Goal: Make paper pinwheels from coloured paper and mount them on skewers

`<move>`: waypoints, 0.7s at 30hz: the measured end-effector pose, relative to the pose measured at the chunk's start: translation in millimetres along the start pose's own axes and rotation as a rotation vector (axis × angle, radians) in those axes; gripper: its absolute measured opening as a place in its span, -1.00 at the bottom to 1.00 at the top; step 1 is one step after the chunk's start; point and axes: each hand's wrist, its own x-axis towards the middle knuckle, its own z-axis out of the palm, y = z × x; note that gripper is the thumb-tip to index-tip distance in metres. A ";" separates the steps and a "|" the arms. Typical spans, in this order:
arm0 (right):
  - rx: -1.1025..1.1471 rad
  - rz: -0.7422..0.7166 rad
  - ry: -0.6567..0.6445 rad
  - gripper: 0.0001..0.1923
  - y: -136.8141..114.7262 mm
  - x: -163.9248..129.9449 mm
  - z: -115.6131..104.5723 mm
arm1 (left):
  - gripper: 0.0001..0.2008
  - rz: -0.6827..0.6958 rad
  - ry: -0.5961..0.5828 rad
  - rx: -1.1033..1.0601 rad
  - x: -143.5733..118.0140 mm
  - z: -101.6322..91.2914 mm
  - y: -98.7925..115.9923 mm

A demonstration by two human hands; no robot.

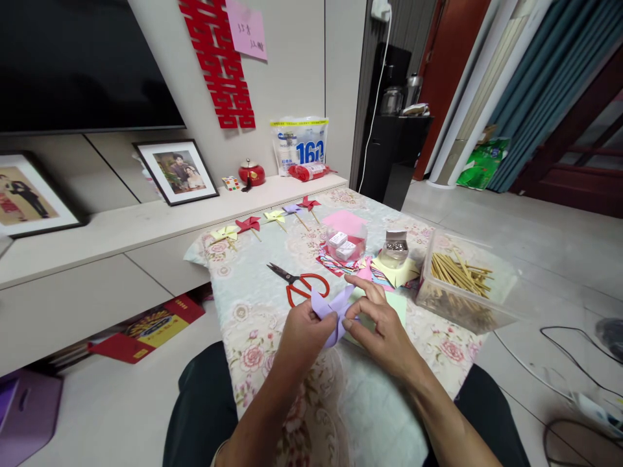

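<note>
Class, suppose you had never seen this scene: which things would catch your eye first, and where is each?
First, the left hand and right hand, both pinching a folded purple paper piece at the centre, above the floral tablecloth. Next, the red-handled scissors lying just beyond the hands. Then the row of finished paper pinwheels along the table's far edge, and the clear box of wooden sticks to the right.

Lilac paper (331,308), red-handled scissors (302,284), rose-patterned cloth (253,337)
</note>
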 end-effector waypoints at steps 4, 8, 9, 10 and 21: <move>-0.047 0.021 0.010 -0.90 0.6 -0.8 3.3 | -0.82 0.015 0.012 0.019 -0.1 0.3 0.5; -0.068 0.048 0.025 -0.88 1.0 -1.2 6.7 | -0.82 0.000 0.013 0.015 -0.4 0.9 1.3; -0.067 0.055 0.030 -0.88 1.3 -1.2 7.5 | -0.82 -0.005 0.011 0.016 -0.3 1.0 1.1; -0.064 0.061 0.033 -0.87 1.8 -1.3 8.3 | -0.82 -0.009 0.008 0.018 -0.2 1.0 0.6; -0.017 0.087 0.057 -0.86 5.4 -0.9 12.2 | -0.80 -0.026 0.004 0.067 2.2 -0.5 -5.5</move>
